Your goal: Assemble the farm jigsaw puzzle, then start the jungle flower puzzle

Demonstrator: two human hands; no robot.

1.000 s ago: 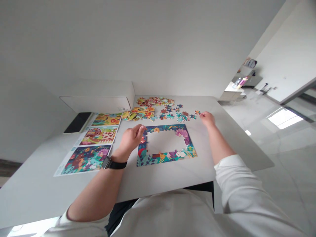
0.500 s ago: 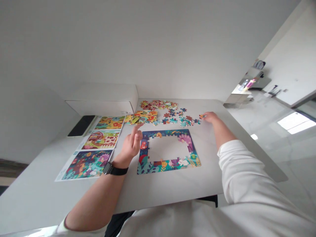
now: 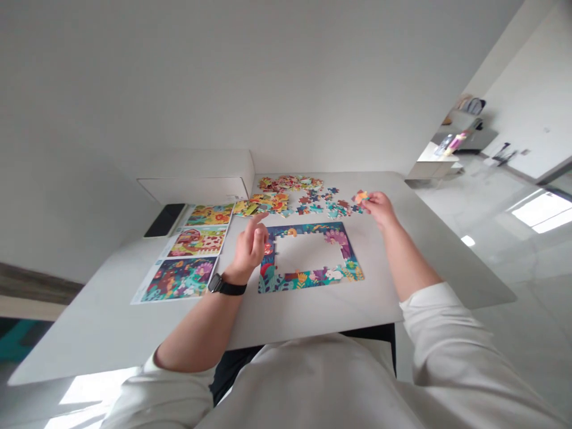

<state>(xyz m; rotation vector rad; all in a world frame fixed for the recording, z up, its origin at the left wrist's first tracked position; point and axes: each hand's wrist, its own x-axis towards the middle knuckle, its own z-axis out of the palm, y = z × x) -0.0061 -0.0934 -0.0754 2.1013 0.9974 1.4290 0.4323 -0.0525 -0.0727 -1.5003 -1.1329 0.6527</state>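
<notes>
A puzzle piece (image 3: pixel 361 196), orange and brown, is pinched in the fingertips of my right hand (image 3: pixel 379 205), just right of the loose dark-blue and teal pieces (image 3: pixel 338 208). My left hand (image 3: pixel 251 244) hovers by the left edge of the puzzle frame (image 3: pixel 313 277), index finger stretched out and the others partly curled, with nothing visible in it. The frame is a joined border of forest animals and plants around a bare middle. Yellow-orange pieces (image 3: pixel 274 201) lie beyond my left fingertip, with red and green pieces (image 3: pixel 290 182) behind them.
On the left lies a sheet with three printed pictures (image 3: pixel 183 280), partly behind my left wrist. A black phone (image 3: pixel 164 220) rests beside it. A white box (image 3: pixel 196 187) stands against the wall at the back of the white table (image 3: pixel 384 316).
My right hand has lifted the puzzle piece off the table, and more of the piece shows now. The left hand keeps its pointing pose; the whole view has shifted slightly.
</notes>
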